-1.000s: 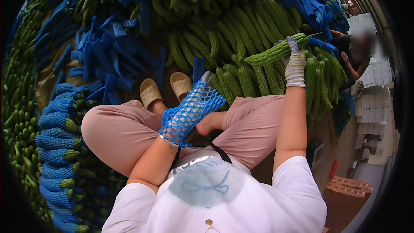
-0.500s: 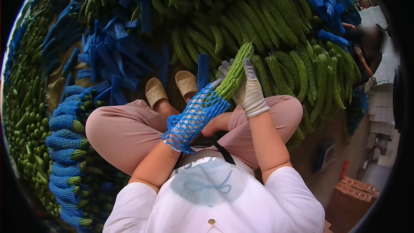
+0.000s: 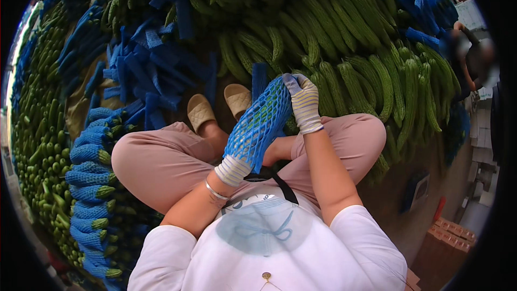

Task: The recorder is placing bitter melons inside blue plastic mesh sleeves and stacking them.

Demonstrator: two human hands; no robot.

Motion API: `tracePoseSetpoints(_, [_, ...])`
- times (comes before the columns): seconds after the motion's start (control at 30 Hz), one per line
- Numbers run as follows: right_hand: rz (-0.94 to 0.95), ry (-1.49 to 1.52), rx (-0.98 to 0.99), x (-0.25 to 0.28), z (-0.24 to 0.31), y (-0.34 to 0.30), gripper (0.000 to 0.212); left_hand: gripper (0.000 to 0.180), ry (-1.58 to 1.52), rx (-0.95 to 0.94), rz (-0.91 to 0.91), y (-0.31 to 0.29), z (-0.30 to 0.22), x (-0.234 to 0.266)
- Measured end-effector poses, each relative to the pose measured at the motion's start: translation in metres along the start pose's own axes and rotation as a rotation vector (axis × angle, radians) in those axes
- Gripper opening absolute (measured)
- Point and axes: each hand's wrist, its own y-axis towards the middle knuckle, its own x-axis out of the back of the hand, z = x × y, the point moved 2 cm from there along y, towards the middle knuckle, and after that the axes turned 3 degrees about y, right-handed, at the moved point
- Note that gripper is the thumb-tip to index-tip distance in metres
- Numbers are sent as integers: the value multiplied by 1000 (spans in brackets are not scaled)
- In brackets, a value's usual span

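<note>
Gourd heap (image 3: 344, 59): green ridged gourds lay piled beyond the person's feet, filling the far ground within arm's reach, apparently the stock to draw from.
Loose sleeves (image 3: 156, 70): flat blue foam nets were scattered left of the gourd heap, close enough for the left hand.
Sleeved stack (image 3: 89, 183): netted gourds lay in a row well left of the heap, beside the left knee, green ends showing.
Net sleeve (image 3: 258, 124): one blue mesh sleeve was held at the heap's near edge, above the lap, with a gourd partly inside.
Right hand (image 3: 304, 102): gloved, fingers closed over the sleeve's far end, seemingly pushing the gourd in.
Left hand (image 3: 234, 167): gloved, fingers wrapped around the sleeve's near end, bracing it.
</note>
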Motion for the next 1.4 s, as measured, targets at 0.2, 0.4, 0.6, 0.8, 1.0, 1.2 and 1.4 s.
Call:
tracePoseSetpoints(0.2, [-171, 66, -92, 28, -21, 19, 39, 49, 152, 80, -114, -18, -22, -21])
tracePoseSetpoints(0.4, [298, 936, -634, -8, 12, -50, 68, 56, 914, 6, 211, -29, -22, -23])
tracePoseSetpoints(0.6, [258, 269, -419, -12, 19, -53, 50, 37, 747, 224, -201, -33, -66, -11])
tracePoseSetpoints(0.8, [574, 223, -295, -52, 34, -85, 74, 39, 371, -170, -379, 5, -32, 18])
tracePoseSetpoints(1.0, [589, 156, -280, -38, 14, -64, 73, 21, -143, -305, -929, 24, -60, 104])
tracePoseSetpoints(1.2, [574, 152, -485, -2, -9, -60, 68, 54, -197, -750, -1009, 56, -308, 146])
tracePoseSetpoints(1.4, [437, 3, -331, 23, -28, -71, 62, 57, 543, -606, -1053, 28, -408, 90])
